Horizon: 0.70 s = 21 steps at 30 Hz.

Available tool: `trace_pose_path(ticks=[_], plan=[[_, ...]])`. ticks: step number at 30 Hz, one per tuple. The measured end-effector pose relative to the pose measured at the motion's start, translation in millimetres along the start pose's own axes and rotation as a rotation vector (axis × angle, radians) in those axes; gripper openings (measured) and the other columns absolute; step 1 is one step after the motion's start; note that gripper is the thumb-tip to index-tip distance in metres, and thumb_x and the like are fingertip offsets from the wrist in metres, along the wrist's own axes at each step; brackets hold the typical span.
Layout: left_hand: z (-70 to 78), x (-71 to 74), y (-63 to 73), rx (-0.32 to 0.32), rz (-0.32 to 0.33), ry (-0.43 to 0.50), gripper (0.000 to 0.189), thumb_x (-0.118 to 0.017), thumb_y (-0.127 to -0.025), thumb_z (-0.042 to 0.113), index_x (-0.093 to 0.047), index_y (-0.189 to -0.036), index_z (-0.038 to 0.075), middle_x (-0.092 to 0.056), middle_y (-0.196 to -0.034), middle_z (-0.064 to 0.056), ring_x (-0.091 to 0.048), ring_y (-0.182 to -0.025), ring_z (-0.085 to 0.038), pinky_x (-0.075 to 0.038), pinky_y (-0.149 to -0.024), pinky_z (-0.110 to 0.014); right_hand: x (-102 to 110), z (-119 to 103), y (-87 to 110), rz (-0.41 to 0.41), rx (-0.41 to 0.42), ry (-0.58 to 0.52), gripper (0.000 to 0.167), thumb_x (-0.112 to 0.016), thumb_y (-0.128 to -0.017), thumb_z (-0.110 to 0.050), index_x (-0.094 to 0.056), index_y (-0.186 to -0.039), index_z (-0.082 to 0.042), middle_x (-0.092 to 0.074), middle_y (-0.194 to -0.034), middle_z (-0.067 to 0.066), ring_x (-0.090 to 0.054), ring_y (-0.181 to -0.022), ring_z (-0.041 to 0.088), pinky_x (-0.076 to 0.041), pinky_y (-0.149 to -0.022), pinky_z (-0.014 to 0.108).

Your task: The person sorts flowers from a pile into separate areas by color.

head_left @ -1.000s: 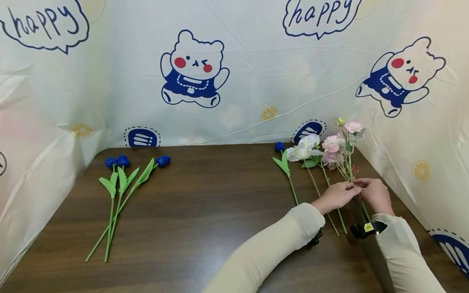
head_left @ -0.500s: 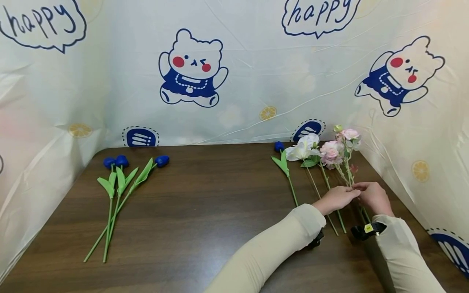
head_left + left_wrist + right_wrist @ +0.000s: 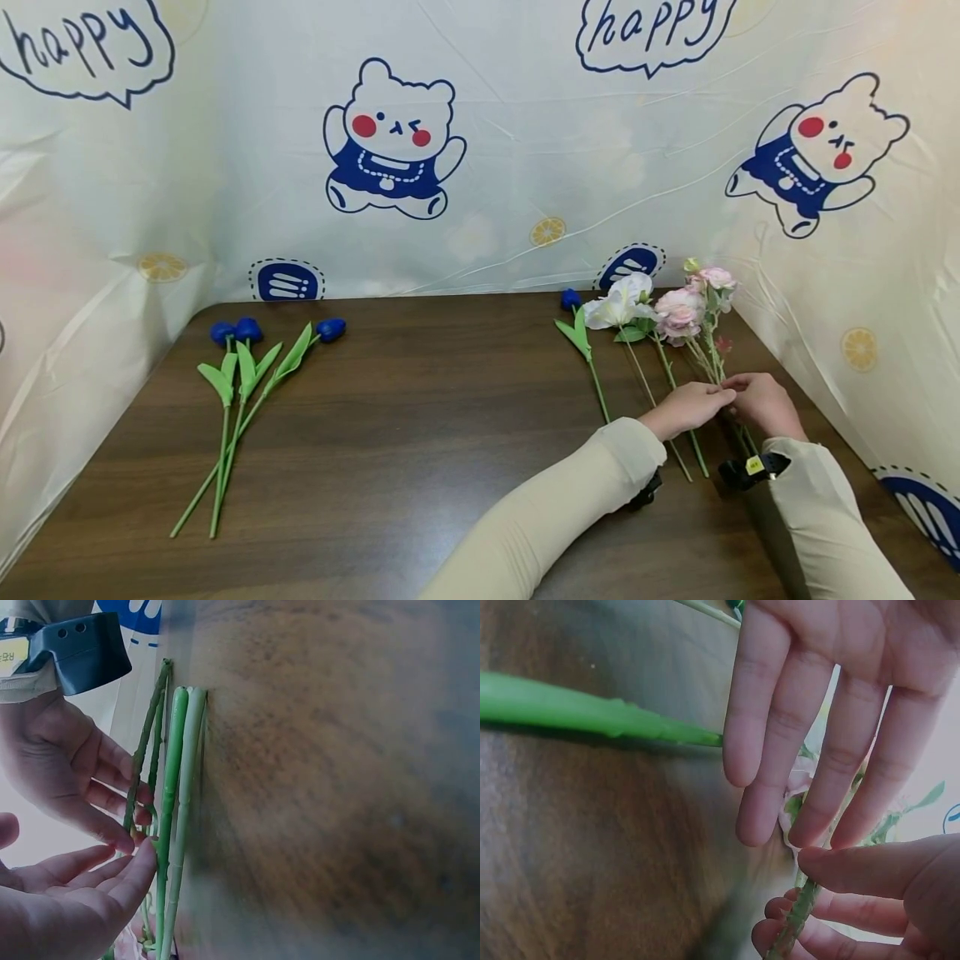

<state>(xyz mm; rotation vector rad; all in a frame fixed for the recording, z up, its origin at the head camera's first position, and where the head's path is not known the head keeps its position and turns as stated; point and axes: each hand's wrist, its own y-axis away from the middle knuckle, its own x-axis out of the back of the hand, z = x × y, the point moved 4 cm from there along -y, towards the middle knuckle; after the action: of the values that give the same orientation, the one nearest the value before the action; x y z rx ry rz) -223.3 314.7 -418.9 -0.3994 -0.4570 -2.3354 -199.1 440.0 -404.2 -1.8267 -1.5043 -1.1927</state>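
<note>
- A pale-pink, many-blossomed flower spray with thin green stems (image 3: pixel 708 321) is at the right of the table, its blossoms towards the far edge and its stem ends towards the near side.
- The person's right hand (image 3: pixel 765 404) pinches the spray's stem between thumb and fingertips, with hardly any gap; the right wrist view shows the thumb pressed against the stem.
- The person's left hand (image 3: pixel 690 406) comes in from the left, its fingers extended and close together beside the stem, the thumb apart in the left wrist view. Its fingertips meet the right hand's at the stem; I cannot tell whether they bear any of its weight.
- Just left of the hands, a smooth bright green stem (image 3: pixel 698 454) lies on the table, partly under the left hand.
- Left of that are a large white flower with a thin pale stem (image 3: pixel 618 304) and a single blue tulip with green leaves (image 3: pixel 576 333).
- Well apart, on the left, lie three blue tulips with crossing green stems (image 3: pixel 246 375).
- The dark brown wood-grain table (image 3: pixel 450 417) meets a pale sheet printed with bears (image 3: pixel 525 167) at its far edge.
- Both sleeves are cream; a black wrist device with a yellow label (image 3: pixel 753 469) sits at the right cuff.
</note>
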Motion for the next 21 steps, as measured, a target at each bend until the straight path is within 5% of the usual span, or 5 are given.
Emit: trace_pose_path(ticks=[21], plan=[[2.0,-2.0,-1.3,-0.004,0.028,-0.024,0.035,-0.043,-0.098,0.043,-0.063,-0.121,0.028,-0.065,-0.114,0.01,-0.06,-0.099,-0.006,-0.047,-0.079,-0.023,2.9,4.6,0.6,0.015,-0.033,0.005,0.034,-0.051,-0.086,-0.01,-0.058,-0.107,0.016,-0.065,-0.065,0.005,-0.055,-0.056,0.013,-0.043,-0.053,0.03]])
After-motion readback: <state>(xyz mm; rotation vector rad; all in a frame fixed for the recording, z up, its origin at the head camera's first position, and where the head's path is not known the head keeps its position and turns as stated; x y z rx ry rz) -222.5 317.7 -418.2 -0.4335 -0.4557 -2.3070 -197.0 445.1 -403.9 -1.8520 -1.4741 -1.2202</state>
